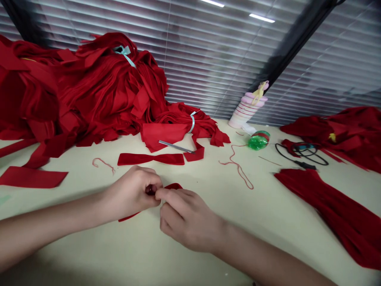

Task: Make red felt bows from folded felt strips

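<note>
Left fingers (pixel 151 177) curled | right fingers (pixel 173 200) bent | both seemingly pinch red strip (pixel 174 186)

From here the room looks rather dim, with soft, muted light on the pale table (pixel 127 254) fading into a blurry shadow below the left forearm (pixel 56 220). Two white streaks (pixel 262 18) glare against the grey blinds (pixel 193 59). Tiny highlights catch the green plastic (pixel 258 141). Fine detail is soft, and the red cloth (pixel 345 218) at the right edge looks stretched.
</note>
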Demonstrator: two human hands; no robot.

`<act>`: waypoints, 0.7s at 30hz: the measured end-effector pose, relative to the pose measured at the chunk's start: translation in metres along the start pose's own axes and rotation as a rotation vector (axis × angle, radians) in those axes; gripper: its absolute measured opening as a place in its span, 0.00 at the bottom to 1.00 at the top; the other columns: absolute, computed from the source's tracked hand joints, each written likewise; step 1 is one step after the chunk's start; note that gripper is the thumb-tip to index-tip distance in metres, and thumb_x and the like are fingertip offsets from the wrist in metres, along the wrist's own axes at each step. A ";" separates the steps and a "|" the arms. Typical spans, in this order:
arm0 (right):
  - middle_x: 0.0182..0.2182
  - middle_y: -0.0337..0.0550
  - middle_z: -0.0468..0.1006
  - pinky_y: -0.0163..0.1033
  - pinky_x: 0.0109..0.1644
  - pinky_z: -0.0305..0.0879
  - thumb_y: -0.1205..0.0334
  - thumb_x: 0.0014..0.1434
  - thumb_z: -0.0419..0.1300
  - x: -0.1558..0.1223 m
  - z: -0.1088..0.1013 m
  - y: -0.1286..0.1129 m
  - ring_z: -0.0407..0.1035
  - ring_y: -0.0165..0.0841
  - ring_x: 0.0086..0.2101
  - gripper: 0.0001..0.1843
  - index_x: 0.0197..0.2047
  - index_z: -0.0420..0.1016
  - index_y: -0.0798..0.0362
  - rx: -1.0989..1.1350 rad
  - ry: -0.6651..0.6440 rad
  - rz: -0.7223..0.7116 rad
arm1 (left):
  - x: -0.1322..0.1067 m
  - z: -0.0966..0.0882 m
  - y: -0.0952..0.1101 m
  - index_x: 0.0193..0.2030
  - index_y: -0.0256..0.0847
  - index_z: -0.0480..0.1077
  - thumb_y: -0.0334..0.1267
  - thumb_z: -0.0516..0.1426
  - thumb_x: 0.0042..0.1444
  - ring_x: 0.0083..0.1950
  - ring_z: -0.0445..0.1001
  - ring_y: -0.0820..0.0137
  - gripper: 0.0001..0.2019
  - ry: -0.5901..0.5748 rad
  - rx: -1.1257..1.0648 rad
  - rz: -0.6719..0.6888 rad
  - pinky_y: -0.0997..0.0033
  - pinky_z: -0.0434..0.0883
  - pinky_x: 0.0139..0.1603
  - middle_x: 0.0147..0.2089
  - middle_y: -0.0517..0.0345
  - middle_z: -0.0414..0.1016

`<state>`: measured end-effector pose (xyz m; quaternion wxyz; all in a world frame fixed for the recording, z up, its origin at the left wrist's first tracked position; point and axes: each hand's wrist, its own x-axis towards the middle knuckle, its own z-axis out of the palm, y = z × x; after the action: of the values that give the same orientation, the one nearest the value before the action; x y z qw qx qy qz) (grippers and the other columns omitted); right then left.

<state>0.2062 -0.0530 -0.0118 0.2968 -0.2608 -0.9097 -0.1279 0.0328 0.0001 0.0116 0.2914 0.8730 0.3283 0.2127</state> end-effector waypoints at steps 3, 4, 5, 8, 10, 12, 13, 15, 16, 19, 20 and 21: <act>0.34 0.51 0.74 0.38 0.29 0.65 0.75 0.58 0.47 0.001 -0.004 -0.001 0.66 0.32 0.29 0.10 0.31 0.66 0.56 0.184 -0.018 0.171 | 0.000 0.001 0.000 0.20 0.38 0.64 0.27 0.57 0.44 0.23 0.62 0.77 0.07 0.005 -0.004 0.004 0.79 0.57 0.23 0.21 0.65 0.64; 0.33 0.49 0.73 0.37 0.29 0.65 0.73 0.59 0.46 0.002 -0.005 -0.001 0.65 0.31 0.28 0.09 0.32 0.65 0.55 0.278 -0.026 0.254 | 0.000 0.001 0.001 0.20 0.38 0.64 0.27 0.57 0.45 0.23 0.62 0.77 0.07 0.008 -0.004 0.003 0.79 0.57 0.23 0.21 0.65 0.64; 0.33 0.47 0.72 0.36 0.29 0.65 0.72 0.60 0.46 0.003 -0.007 -0.001 0.64 0.31 0.28 0.09 0.32 0.63 0.53 0.371 -0.031 0.336 | -0.001 0.002 0.000 0.21 0.38 0.65 0.28 0.57 0.45 0.23 0.62 0.77 0.07 0.010 -0.005 0.000 0.79 0.57 0.23 0.21 0.65 0.63; 0.29 0.42 0.67 0.35 0.30 0.63 0.71 0.61 0.45 0.004 -0.007 -0.001 0.62 0.30 0.28 0.09 0.29 0.57 0.51 0.539 -0.025 0.492 | -0.001 0.003 -0.001 0.24 0.38 0.66 0.29 0.56 0.48 0.24 0.62 0.77 0.05 0.022 -0.010 -0.011 0.78 0.58 0.24 0.22 0.65 0.64; 0.27 0.40 0.64 0.35 0.30 0.61 0.71 0.60 0.45 0.004 -0.004 -0.002 0.60 0.30 0.28 0.10 0.28 0.53 0.50 0.542 -0.027 0.520 | -0.001 0.004 -0.002 0.25 0.38 0.66 0.30 0.55 0.50 0.24 0.61 0.77 0.05 0.036 -0.018 -0.017 0.78 0.58 0.24 0.23 0.64 0.64; 0.27 0.41 0.63 0.36 0.31 0.61 0.73 0.59 0.45 0.003 -0.001 -0.003 0.60 0.31 0.29 0.10 0.29 0.52 0.50 0.517 -0.026 0.501 | -0.001 0.005 -0.002 0.25 0.38 0.64 0.31 0.54 0.51 0.24 0.60 0.77 0.05 0.053 -0.027 -0.023 0.78 0.57 0.25 0.23 0.64 0.63; 0.28 0.41 0.63 0.36 0.31 0.61 0.73 0.59 0.45 0.003 0.001 -0.004 0.60 0.31 0.29 0.10 0.29 0.52 0.50 0.499 -0.018 0.483 | -0.001 0.005 -0.002 0.25 0.38 0.64 0.31 0.54 0.52 0.25 0.60 0.77 0.06 0.062 -0.029 -0.025 0.78 0.58 0.25 0.23 0.65 0.63; 0.28 0.41 0.62 0.36 0.32 0.61 0.74 0.60 0.44 0.003 0.002 -0.006 0.59 0.31 0.29 0.10 0.30 0.52 0.50 0.464 0.017 0.451 | -0.002 0.006 -0.001 0.26 0.39 0.64 0.32 0.54 0.53 0.25 0.60 0.77 0.06 0.091 -0.041 -0.035 0.78 0.58 0.25 0.24 0.65 0.62; 0.28 0.41 0.62 0.35 0.31 0.61 0.74 0.60 0.44 0.003 0.003 -0.006 0.59 0.31 0.29 0.11 0.30 0.52 0.50 0.451 0.041 0.441 | -0.002 0.007 0.000 0.26 0.39 0.63 0.31 0.53 0.53 0.25 0.60 0.77 0.06 0.107 -0.063 -0.046 0.78 0.58 0.26 0.24 0.65 0.62; 0.28 0.41 0.61 0.34 0.30 0.61 0.75 0.61 0.44 0.005 0.001 -0.007 0.59 0.30 0.29 0.11 0.29 0.52 0.50 0.444 0.077 0.427 | -0.001 0.008 0.003 0.26 0.39 0.64 0.30 0.54 0.52 0.26 0.61 0.77 0.05 0.150 -0.218 -0.124 0.79 0.58 0.25 0.24 0.65 0.63; 0.28 0.41 0.61 0.34 0.29 0.61 0.75 0.61 0.44 0.005 0.001 -0.006 0.59 0.30 0.29 0.11 0.29 0.53 0.50 0.451 0.079 0.423 | -0.001 0.008 0.004 0.27 0.38 0.66 0.30 0.54 0.51 0.26 0.62 0.77 0.04 0.155 -0.293 -0.165 0.79 0.58 0.24 0.24 0.65 0.64; 0.28 0.41 0.62 0.34 0.29 0.61 0.74 0.60 0.44 0.005 0.001 -0.006 0.59 0.30 0.29 0.11 0.30 0.53 0.50 0.463 0.082 0.426 | 0.000 0.007 0.005 0.27 0.38 0.67 0.30 0.55 0.51 0.25 0.62 0.77 0.03 0.156 -0.372 -0.211 0.79 0.58 0.24 0.25 0.64 0.66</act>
<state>0.1993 -0.0552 -0.0094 0.4047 -0.3656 -0.8269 0.1371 0.0393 -0.0058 0.0095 0.4417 0.7460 0.3944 0.3046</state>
